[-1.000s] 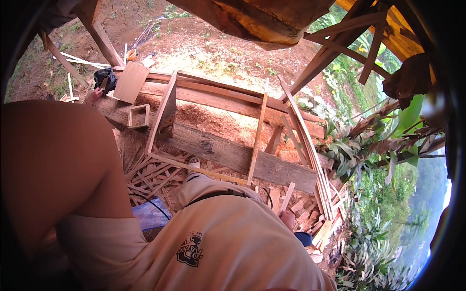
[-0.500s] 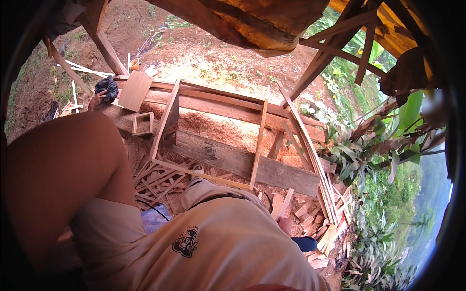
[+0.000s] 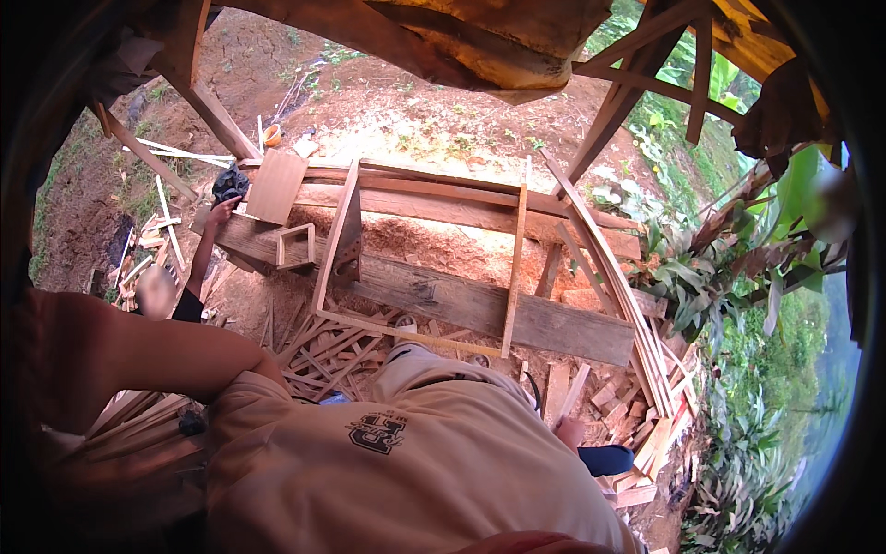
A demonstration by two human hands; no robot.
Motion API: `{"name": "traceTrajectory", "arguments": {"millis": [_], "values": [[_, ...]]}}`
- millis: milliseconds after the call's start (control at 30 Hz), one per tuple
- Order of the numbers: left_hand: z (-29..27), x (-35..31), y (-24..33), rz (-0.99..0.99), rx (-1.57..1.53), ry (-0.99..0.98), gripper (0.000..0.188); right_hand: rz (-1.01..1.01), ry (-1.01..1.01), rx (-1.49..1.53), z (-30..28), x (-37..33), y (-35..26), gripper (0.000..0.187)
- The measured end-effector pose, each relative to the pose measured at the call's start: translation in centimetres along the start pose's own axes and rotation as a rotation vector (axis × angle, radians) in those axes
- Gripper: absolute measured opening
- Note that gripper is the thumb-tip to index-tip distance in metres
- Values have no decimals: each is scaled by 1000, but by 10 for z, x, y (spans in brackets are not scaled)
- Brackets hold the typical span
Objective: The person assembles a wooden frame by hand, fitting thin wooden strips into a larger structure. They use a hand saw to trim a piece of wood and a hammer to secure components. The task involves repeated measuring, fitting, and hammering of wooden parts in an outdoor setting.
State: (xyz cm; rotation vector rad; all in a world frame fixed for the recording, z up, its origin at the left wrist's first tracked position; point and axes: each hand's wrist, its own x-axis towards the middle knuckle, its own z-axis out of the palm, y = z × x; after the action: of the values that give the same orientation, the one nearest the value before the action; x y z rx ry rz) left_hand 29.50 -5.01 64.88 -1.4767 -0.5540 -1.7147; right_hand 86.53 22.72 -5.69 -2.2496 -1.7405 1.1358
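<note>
My left arm (image 3: 175, 355) is bent at the left edge, and its hand is out of sight. Low on the right, beside my beige shirt (image 3: 443, 452), part of my right hand (image 3: 569, 432) shows next to a dark blue piece of cloth (image 3: 605, 460). Its fingers are too small and hidden to read. Closest to that hand is a pale wood strip (image 3: 574, 390); whether they touch I cannot tell. Before me a rectangular wooden frame (image 3: 514, 268) leans against a plank bench (image 3: 461, 300). A small wooden box frame (image 3: 295, 247) sits on the bench's left part.
At the left, another person's hand (image 3: 221, 212) is on a black plastic bag (image 3: 231, 185) beside a flat board (image 3: 277, 186). Wood offcuts (image 3: 323, 355) litter the ground. Long strips (image 3: 614, 277) lean at the right, near leafy plants (image 3: 688, 277). A rusty roof sheet (image 3: 498, 42) hangs overhead.
My view has shifted, so the scene sits further right. My left arm has dropped lower in view, uncovering the other person's head and arm. The right hand still shows beside the shirt.
</note>
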Motion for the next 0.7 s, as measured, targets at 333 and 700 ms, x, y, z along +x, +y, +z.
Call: {"name": "traceTrajectory", "arguments": {"millis": [333,700], "values": [[6,-185,-80,-804,710,293,30,-84,344,-272,-29,-17,-21,36],[85,-530,-11,-2339,-191,-588,60,-794,-233,-20,-50,-16,-275,31]]}}
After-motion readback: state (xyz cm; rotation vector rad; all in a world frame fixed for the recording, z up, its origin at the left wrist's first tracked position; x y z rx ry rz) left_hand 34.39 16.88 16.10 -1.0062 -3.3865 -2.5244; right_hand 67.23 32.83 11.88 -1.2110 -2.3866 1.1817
